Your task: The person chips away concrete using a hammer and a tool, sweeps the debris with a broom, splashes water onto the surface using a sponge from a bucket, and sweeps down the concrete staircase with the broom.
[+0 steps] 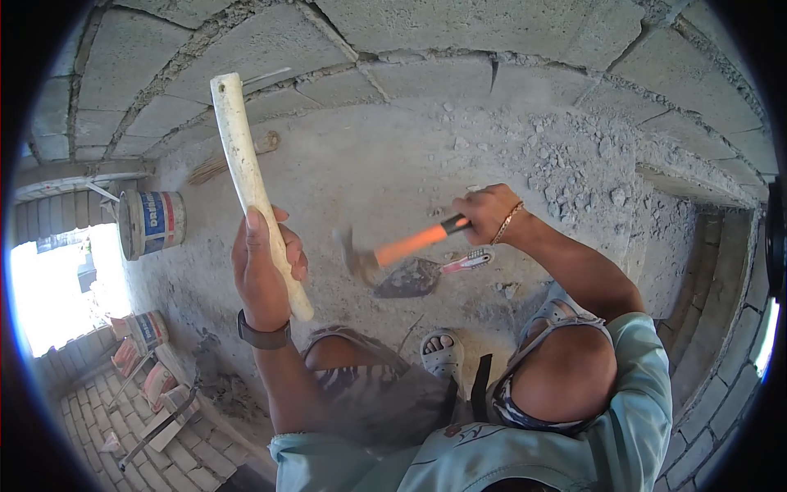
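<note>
Block walls (508, 29) border the floor (361, 148); above it the left hand (257, 269) grips a pale handle (236, 143) low, leaving its top free, while the right hand (489, 211) holds a part-blurred hammer (406, 246) rearward, seemingly for leverage.

With the trowel (407, 279) on the dusty floor as reference, the left hand (256, 261), watch (264, 332) at the wrist, appears to its left gripping a pale wooden handle (236, 148) holed near the upper end. The right hand (492, 209), wearing a bracelet (507, 222), appears above the trowel's handle, closed around the grip of an orange-and-black claw hammer (412, 244), head blurred. Farther left of the trowel is a labelled bucket (158, 223); beyond it, rightward, lies concrete rubble (571, 160).
</note>
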`<state>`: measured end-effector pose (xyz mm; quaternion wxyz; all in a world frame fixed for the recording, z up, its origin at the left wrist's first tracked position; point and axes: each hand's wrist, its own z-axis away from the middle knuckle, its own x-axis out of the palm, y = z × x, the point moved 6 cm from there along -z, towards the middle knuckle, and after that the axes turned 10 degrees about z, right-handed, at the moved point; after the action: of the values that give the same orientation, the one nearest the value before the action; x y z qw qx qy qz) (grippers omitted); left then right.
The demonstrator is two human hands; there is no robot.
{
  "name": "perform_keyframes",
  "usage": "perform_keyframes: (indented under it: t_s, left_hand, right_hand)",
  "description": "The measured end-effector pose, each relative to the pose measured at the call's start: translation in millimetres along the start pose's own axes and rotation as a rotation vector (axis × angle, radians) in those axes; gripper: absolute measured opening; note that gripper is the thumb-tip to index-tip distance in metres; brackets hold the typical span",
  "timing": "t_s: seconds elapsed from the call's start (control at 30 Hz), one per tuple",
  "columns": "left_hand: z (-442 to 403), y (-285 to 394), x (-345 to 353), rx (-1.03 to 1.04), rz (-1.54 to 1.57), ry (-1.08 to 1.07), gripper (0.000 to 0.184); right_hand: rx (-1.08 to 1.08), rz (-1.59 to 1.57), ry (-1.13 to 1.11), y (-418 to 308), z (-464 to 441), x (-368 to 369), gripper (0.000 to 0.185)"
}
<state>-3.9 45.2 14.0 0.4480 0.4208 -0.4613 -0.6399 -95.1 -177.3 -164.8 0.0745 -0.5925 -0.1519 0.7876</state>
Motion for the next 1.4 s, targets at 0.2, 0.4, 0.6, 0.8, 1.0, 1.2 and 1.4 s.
perform_keyframes:
  t_s: [0.2,0.4,0.6,0.8,1.0,1.2,1.4]
  left_hand:
    - [11.8,2.5,-3.8,0.019,0.056,-0.022,0.047]
    - [14.5,2.3,-8.4,0.006,0.108,0.028,0.047]
    - [11.2,9.8,-4.5,0.053,0.041,0.0,0.047]
    - [20.5,2.0,-16.6,-0.015,0.093,0.012,0.047]
    - [10.6,7.3,-12.8,0.016,0.107,0.059,0.047]
    - [17.9,0.9,-22.1,-0.023,0.094,0.066,0.047]
    - [13.3,12.8,-2.3,0.008,0.136,0.054,0.05]
  right_hand:
    - [0.672,-0.103,-0.153,111.7,-34.8,55.4,0.024]
    - [0.178,-0.095,-0.054,8.6,-27.3,20.1,0.028]
    - [0.077,0.053,-0.052,33.8,-46.8,33.2,0.025]
    - [0.421,-0.163,-0.125,40.8,-41.1,41.4,0.032]
    - [-0.037,0.063,-0.034,8.4,-40.9,31.2,0.029]
    - [0.584,-0.17,0.005,78.5,-32.9,45.6,0.027]
    - [-0.187,0.128,0.155,-12.1,-24.2,1.8,0.027]
